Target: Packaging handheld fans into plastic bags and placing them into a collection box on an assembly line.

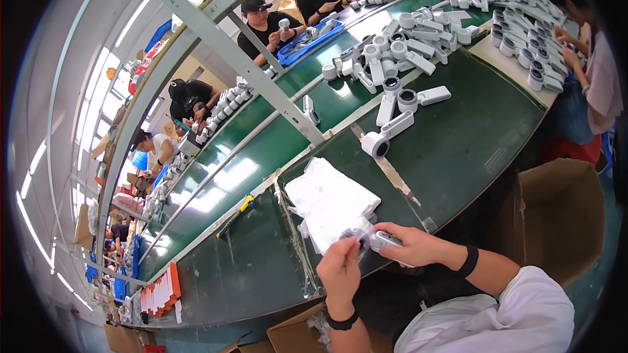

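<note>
White plastic formed the handheld device [386, 240], held between two bare hands just over the near edge of a green desk [458, 134]. A drop was judged the main risk: if the grip were loosened there, the device could be let fall past the desk's edge. The thin clear film [364, 227] around its round head could be torn or creased if tugged too hard, and the pile of white bags [330, 196] just beyond could be pushed askew by a brush of the left hand [339, 271].

The device's handle was enclosed by the curled fingers of the right hand [418, 246], its head being pointed left toward the other hand. There, the left fingers were pinched together on the film; whether the head itself was touched could not be told.

Farther back, a few similar devices [375, 145] were scattered on the desk before a large heap [425, 42]. A yellow-and-black utility knife [237, 215] was left beyond the bags, well apart from both hands.
</note>
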### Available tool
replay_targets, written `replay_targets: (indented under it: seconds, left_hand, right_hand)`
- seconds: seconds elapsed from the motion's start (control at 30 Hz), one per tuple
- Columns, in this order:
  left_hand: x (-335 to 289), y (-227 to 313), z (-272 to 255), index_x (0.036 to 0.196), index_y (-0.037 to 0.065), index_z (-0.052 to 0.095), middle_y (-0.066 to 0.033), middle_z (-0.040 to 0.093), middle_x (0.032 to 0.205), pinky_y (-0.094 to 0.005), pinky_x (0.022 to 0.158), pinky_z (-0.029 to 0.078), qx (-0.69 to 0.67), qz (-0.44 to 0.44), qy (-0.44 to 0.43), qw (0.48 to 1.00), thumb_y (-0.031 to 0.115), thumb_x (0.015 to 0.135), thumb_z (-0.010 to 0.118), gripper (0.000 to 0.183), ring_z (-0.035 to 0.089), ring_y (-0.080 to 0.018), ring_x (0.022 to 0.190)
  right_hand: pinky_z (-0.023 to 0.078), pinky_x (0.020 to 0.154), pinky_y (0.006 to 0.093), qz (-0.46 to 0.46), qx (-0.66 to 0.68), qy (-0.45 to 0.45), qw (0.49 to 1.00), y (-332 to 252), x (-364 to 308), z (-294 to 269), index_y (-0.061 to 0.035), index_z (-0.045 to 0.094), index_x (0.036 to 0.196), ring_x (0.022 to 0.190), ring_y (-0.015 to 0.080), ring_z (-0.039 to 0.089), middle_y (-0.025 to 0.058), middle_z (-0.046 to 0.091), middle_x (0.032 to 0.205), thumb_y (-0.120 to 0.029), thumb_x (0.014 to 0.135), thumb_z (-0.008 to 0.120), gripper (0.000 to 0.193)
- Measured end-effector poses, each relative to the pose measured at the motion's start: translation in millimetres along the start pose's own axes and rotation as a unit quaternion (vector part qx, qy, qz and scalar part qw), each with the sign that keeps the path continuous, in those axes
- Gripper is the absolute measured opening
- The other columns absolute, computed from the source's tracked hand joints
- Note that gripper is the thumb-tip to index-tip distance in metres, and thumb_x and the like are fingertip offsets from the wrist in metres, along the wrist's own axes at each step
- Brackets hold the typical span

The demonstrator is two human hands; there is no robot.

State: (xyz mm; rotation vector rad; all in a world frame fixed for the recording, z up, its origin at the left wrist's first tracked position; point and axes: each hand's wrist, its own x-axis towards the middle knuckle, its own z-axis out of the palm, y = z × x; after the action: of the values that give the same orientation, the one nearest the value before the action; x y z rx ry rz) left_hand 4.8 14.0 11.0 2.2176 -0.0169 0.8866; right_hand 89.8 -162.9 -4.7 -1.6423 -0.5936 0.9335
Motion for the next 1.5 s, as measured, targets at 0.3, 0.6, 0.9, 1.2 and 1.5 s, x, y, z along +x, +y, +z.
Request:
replay_targets:
  seconds: [0.3, 0.6, 0.9, 1.2, 1.5]
  left_hand:
    - [-39.3, 17.7, 24.5, 0.091, 0.0, 0.07, -0.0133, 0.068, 0.086, -0.0284, 0.07, 0.054, -0.141, 0.026, -0.127, 0.982, -0.004, 0.08, 0.071, 0.012, 0.067, -0.0225, 0.074]
    - [-54.9, -9.7, 24.3, 0.133, 0.001, 0.043, -0.0126, 0.052, 0.131, -0.0359, 0.087, 0.054, -0.4, -0.246, 0.065, 0.881, 0.022, 0.095, 0.063, 0.047, 0.055, -0.0231, 0.117]
    - [-64.5, -4.0, 19.3, 0.128, 0.0, 0.046, -0.0135, 0.062, 0.118, -0.0381, 0.078, 0.059, -0.504, -0.322, 0.033, 0.801, 0.016, 0.096, 0.06, 0.038, 0.066, -0.0252, 0.099]
    - [-55.4, -54.7, -87.1, 0.122, -0.006, 0.054, -0.0114, 0.064, 0.109, -0.0319, 0.075, 0.056, -0.17, -0.311, 0.298, 0.886, 0.008, 0.093, 0.062, 0.034, 0.064, -0.0185, 0.089]
    - [-67.6, -180.7, -177.9, 0.116, -0.001, 0.062, -0.0238, 0.067, 0.108, -0.0457, 0.089, 0.048, 0.337, -0.397, 0.265, 0.812, 0.024, 0.083, 0.069, 0.042, 0.063, -0.0416, 0.102]
  right_hand:
    - [0.055, 0.075, 0.0299, -0.18, 0.047, 0.228, 0.956, 39.4, 32.1, 24.0, -0.0047, 0.02, 0.15, 0.102, 0.0151, 0.06, 0.0116, 0.061, 0.11, -0.014, 0.089, 0.068, 0.078]
    - [0.051, 0.082, 0.0298, -0.185, 0.205, 0.182, 0.944, 21.5, 24.0, 37.9, -0.0011, 0.052, 0.123, 0.1, 0.0126, 0.063, 0.0098, 0.067, 0.11, -0.016, 0.09, 0.068, 0.04]
    - [0.049, 0.066, 0.0391, -0.406, -0.155, 0.403, 0.806, 5.3, 30.4, 43.7, -0.0031, 0.065, 0.097, 0.073, 0.0318, 0.06, 0.0129, 0.064, 0.086, -0.004, 0.079, 0.07, 0.019]
    - [0.05, 0.06, 0.0297, -0.269, -0.138, 0.153, 0.941, 39.1, 29.4, 40.5, -0.0027, 0.07, 0.088, 0.063, 0.0211, 0.062, 0.0107, 0.066, 0.074, -0.012, 0.082, 0.074, 0.012]
    - [0.036, 0.048, 0.0175, -0.109, -0.019, 0.187, 0.976, 69.3, 40.4, 11.9, -0.0046, 0.066, 0.1, 0.057, 0.0018, 0.047, -0.0029, 0.058, 0.073, -0.018, 0.095, 0.062, 0.015]
